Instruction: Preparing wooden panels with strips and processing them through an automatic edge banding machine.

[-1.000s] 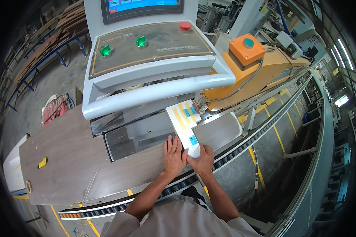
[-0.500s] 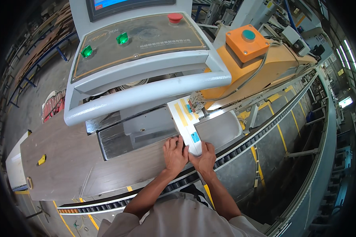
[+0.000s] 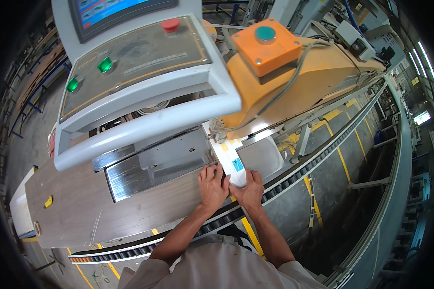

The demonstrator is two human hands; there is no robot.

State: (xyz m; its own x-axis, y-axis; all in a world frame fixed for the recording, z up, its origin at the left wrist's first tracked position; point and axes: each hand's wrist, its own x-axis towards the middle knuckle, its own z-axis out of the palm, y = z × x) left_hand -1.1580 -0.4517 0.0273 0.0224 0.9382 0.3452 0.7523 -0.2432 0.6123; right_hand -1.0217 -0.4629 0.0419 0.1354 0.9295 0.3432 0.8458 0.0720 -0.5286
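Observation:
A white block [image 3: 226, 154] with yellow strips and a blue label lies on the metal machine bed [image 3: 164, 164], its near end toward me. My left hand [image 3: 212, 187] is closed against the left side of that end, fingers bent forward. On the other side, my right hand [image 3: 249, 189] presses along the right edge, its thumb near the left hand. Together they grip the white block between them. The block's far end is partly hidden under the small metal head [image 3: 219, 127] at the end of the yellow machine arm [image 3: 284, 89].
A grey control console [image 3: 130, 62] with green knobs, a red button and a thick handle bar [image 3: 149, 132] overhangs the bed. An orange box [image 3: 265, 48] with a green button sits on the arm. A yellow cutter [image 3: 48, 201] and tape roll [image 3: 37, 228] lie on the brown board [image 3: 82, 207]. Rollers [image 3: 217, 221] run in front.
The console, yellow arm and metal bed have shifted left and nearer in the picture. The arm's head now covers more of the white block. Both hands keep their hold, nearly still.

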